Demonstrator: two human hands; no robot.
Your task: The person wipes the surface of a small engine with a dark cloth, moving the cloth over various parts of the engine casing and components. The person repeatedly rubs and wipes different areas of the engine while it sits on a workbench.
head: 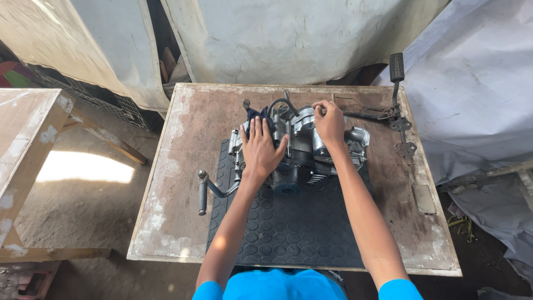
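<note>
A person in blue sleeves is leaning over a small motorcycle engine (302, 147) that is sitting toward the back of a worn wooden table (177, 189), its near half resting on a black rubber mat (294, 228) with a raised round-stud pattern. The left hand (262, 147) is lying flat, fingers spread apart, pressing a dark blue rag (256, 115) against the top left side of the engine; the palm is covering most of the cloth, so only its upper edge is showing beyond the fingertips. The right hand (330, 122) is resting on the upper right part of the engine with the fingers curled together over a metal part there; whether it is actually clamping that part cannot be told from this angle. A grey kick lever (204, 191) is sticking out from the engine's left side and lying on the bare wood just beside the mat. A thin rod is running from the right hand's side of the engine toward a pedal with a black rubber pad (396, 66), which is standing upright at the table's far right corner beside some small metal brackets (404, 149). A second, paler wooden table (25, 144) is standing well apart to the left, and pale sheeting (477, 94) is hanging to the right. No box, tray or other container is showing on the table.
</note>
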